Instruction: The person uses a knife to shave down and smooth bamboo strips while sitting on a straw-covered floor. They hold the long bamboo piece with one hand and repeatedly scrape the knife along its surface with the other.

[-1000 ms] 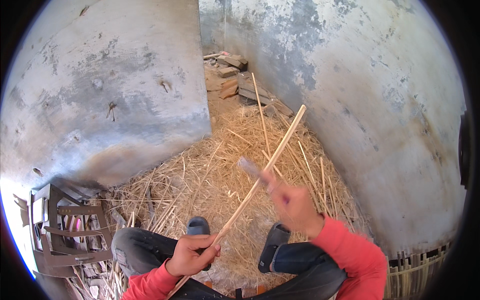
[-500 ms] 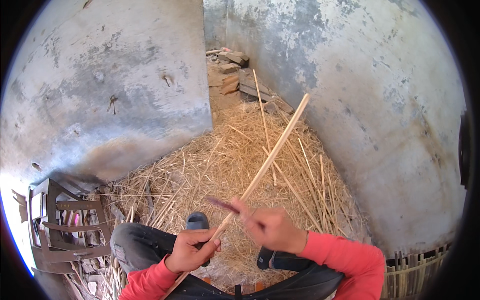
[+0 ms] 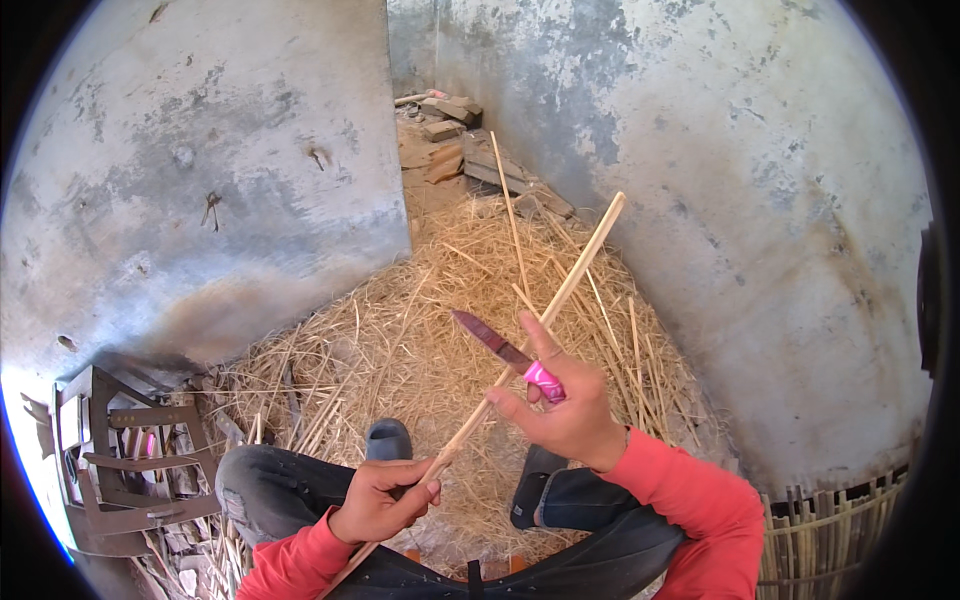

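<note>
- My left hand (image 3: 388, 500) is closed around the lower part of the pale stick (image 3: 579, 264), thumb over the top; below my fist the stick runs down beside my red left sleeve (image 3: 290, 562).
- The pale stick slants from there up and away to the right, its far end free above the heap of shavings (image 3: 400, 345).
- My right hand (image 3: 575, 405) is at the middle of the pale stick, just to its right, holding the knife (image 3: 505, 350) by its pink handle, with my index finger and thumb spread apart.
- The knife's dark blade lies across the pale stick, its tip pointing up and left of it; I cannot tell whether the edge touches the wood.
- Below the pale stick's middle, my slipper (image 3: 388, 442) shows to its left, and my dark trouser legs (image 3: 600, 545) lie on either side of it.
- A thinner stick (image 3: 508, 210) stands out of the shavings, left of the pale stick's far end; broken bricks (image 3: 445, 131) lie beyond that end.
- Well left of the pale stick is a dark wooden frame (image 3: 150, 462); well right of it, a slatted screen (image 3: 830, 548) below a stained wall (image 3: 760, 200).
</note>
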`<action>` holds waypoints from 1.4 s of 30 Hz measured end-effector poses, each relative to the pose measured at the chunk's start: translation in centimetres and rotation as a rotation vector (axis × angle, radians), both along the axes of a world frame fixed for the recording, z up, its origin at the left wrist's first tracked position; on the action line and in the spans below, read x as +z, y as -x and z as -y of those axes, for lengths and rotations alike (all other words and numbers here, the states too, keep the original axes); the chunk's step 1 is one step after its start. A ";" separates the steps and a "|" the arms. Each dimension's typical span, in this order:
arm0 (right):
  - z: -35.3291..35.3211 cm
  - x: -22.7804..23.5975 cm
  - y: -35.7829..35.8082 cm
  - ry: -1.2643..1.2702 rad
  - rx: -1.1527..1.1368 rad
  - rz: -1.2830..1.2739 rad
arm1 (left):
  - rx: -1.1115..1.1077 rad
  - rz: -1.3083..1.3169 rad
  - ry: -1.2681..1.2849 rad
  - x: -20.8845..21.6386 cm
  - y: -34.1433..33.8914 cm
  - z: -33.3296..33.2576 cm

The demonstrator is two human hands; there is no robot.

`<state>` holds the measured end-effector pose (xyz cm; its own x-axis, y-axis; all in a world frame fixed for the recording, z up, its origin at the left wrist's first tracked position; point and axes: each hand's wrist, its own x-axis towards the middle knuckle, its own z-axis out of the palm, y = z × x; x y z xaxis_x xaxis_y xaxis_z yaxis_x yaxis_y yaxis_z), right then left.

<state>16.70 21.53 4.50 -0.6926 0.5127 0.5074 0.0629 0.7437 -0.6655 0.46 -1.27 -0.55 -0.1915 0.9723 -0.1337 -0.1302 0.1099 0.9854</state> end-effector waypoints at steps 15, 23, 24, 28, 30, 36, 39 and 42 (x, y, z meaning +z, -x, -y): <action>-9.7 3.7 -3.3 0.061 -0.546 -0.275 | -0.193 -0.164 -0.172 0.3 0.0 0.5; -10.5 3.3 -4.4 0.080 -0.534 -0.359 | -0.292 -0.154 -0.161 -0.1 0.6 0.2; -10.4 3.2 -4.4 0.081 -0.531 -0.358 | -0.299 -0.128 -0.136 0.3 0.5 0.1; -9.4 3.6 -4.0 0.051 -0.503 -0.312 | -0.237 0.201 0.034 0.2 -0.3 0.8; -9.4 3.8 -4.2 0.036 -0.478 -0.290 | -0.240 0.219 0.048 -0.5 -0.4 0.7; -10.9 3.6 -5.7 0.029 -0.471 -0.167 | -0.255 0.022 -0.023 -0.2 -0.4 0.5; -11.0 3.3 -5.6 0.047 -0.414 -0.122 | -0.261 -0.108 -0.082 -0.9 0.1 0.8; -7.6 2.1 -4.0 0.005 -0.239 -0.035 | -0.197 0.033 -0.016 -0.6 0.2 0.9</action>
